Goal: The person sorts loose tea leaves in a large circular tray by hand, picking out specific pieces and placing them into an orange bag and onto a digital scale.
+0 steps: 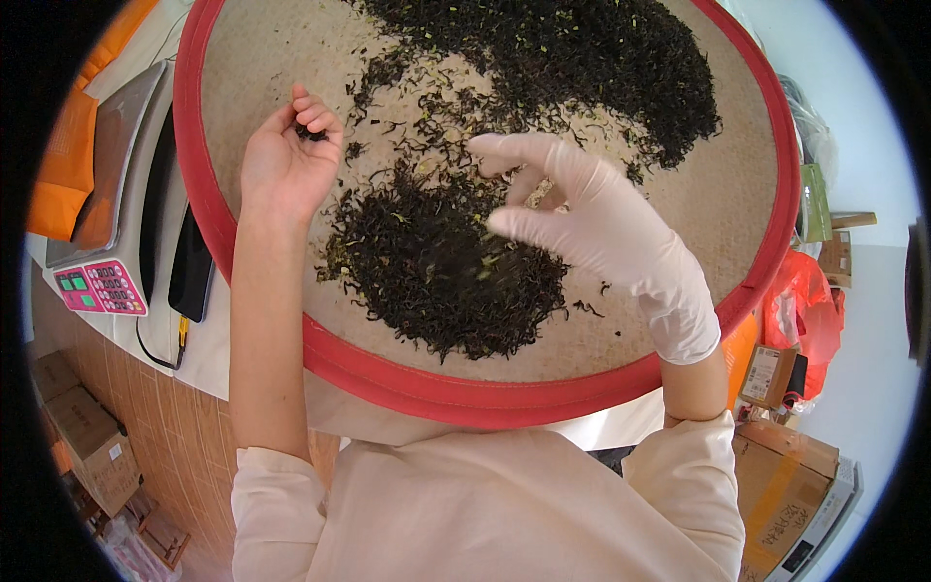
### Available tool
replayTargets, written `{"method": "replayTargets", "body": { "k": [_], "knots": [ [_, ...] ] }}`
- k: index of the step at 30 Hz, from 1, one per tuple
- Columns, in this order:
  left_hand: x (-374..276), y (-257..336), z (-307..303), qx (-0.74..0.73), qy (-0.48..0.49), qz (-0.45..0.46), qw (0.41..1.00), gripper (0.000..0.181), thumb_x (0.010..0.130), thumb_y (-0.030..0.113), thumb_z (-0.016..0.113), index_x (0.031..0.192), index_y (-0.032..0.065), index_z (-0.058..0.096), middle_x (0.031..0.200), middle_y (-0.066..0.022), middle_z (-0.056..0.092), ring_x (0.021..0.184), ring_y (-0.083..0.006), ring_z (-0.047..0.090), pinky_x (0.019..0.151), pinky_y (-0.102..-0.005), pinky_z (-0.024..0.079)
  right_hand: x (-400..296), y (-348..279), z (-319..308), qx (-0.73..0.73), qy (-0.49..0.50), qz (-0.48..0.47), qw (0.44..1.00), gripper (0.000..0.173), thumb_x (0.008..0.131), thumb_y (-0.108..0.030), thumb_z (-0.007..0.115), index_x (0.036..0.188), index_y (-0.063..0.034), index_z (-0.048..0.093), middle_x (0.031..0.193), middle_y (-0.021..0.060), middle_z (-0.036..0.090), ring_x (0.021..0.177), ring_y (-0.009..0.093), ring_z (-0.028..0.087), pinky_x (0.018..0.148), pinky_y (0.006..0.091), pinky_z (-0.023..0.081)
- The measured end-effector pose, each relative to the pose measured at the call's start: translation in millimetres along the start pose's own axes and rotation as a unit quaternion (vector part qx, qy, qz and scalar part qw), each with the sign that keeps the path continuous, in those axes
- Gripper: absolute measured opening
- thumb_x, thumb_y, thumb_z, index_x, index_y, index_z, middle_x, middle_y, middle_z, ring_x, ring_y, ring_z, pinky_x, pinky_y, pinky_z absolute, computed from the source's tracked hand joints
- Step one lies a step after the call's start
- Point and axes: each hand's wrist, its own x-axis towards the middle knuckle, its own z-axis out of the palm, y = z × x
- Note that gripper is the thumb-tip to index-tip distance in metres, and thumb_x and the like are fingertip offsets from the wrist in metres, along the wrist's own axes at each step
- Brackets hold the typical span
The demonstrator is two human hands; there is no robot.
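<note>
A wide round woven tray [251, 73] with a red cloth rim lies before me. Dark twisted dried leaves, apparently tea, form a near pile [436, 269] and a larger far pile [582, 58], with pale green bits among them. My left hand [294, 156], bare and palm up over the tray's left side, curls its fingers around a small pinch of dark leaves [311, 134]. In a thin white glove, my right hand [582, 200] hovers at the right of the near pile. Its thumb and fingers are spread, with nothing visible between them.
A scale [102, 287] with a pink keypad stands left of the tray, an orange bag [65, 167] over its edge. Beside it lies a black phone-like device [190, 273] with a cable. Cardboard boxes [782, 487] and a red plastic bag [800, 313] are at right.
</note>
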Motion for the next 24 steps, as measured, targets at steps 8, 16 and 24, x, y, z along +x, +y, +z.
{"method": "replayTargets", "body": {
  "k": [8,16,24],
  "knots": [
    [0,-4,5,0.005,0.008,0.008,1.0,0.021,0.097,0.006,0.03,0.096,-0.0033,0.049,0.077,-0.0062,0.044,0.065,-0.0141,0.04,0.059,-0.026,0.04,-1,38,-1,-0.143,0.05,-0.028,0.988,0.017,0.082,-0.004,0.055,0.098,-0.0052,0.061,0.092,0.0123,0.059,0.082,0.026,0.059,0.073,0.0323,0.048],
    [0,-4,3,0.011,-0.012,0.008,1.0,0.022,0.097,0.007,0.029,0.096,-0.0035,0.049,0.078,-0.0059,0.044,0.066,-0.0141,0.04,0.06,-0.026,0.04,-5,47,62,-0.254,0.009,-0.144,0.956,0.063,0.073,-0.034,0.07,0.123,-0.0024,0.048,0.114,0.0209,0.052,0.102,0.035,0.052,0.086,0.0397,0.045],
    [-2,-4,4,0.009,-0.019,0.005,1.0,0.023,0.098,0.008,0.028,0.097,-0.0031,0.048,0.079,-0.0058,0.044,0.066,-0.014,0.041,0.06,-0.0261,0.041,9,49,67,-0.143,-0.007,-0.173,0.975,0.034,0.071,-0.005,0.063,0.104,-0.0068,0.055,0.097,0.0172,0.052,0.092,0.033,0.055,0.081,0.0399,0.047]
  ]
}}
